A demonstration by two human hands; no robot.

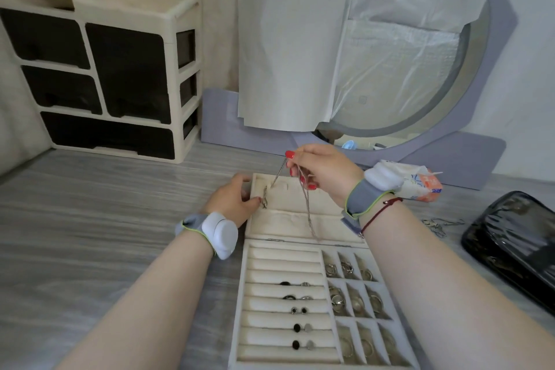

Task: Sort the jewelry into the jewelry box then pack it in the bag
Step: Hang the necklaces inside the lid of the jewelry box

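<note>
An open cream jewelry box (322,288) lies flat on the grey table, rings and earrings in its slots and small compartments. Its lid (285,219) lies open on the far side. My right hand (324,171) is pinched on a silver chain necklace (306,201) that hangs in two strands over the lid. At the lid's left edge, my left hand (232,198) holds the lower end of the chain by the clasp. A glossy black bag (516,246) rests at the right.
A cream drawer organiser (111,75) stands at the back left. A round mirror on a lilac base (420,141), draped with paper and plastic, stands behind the box. A tissue pack (420,183) and more loose chains (441,224) lie at the right.
</note>
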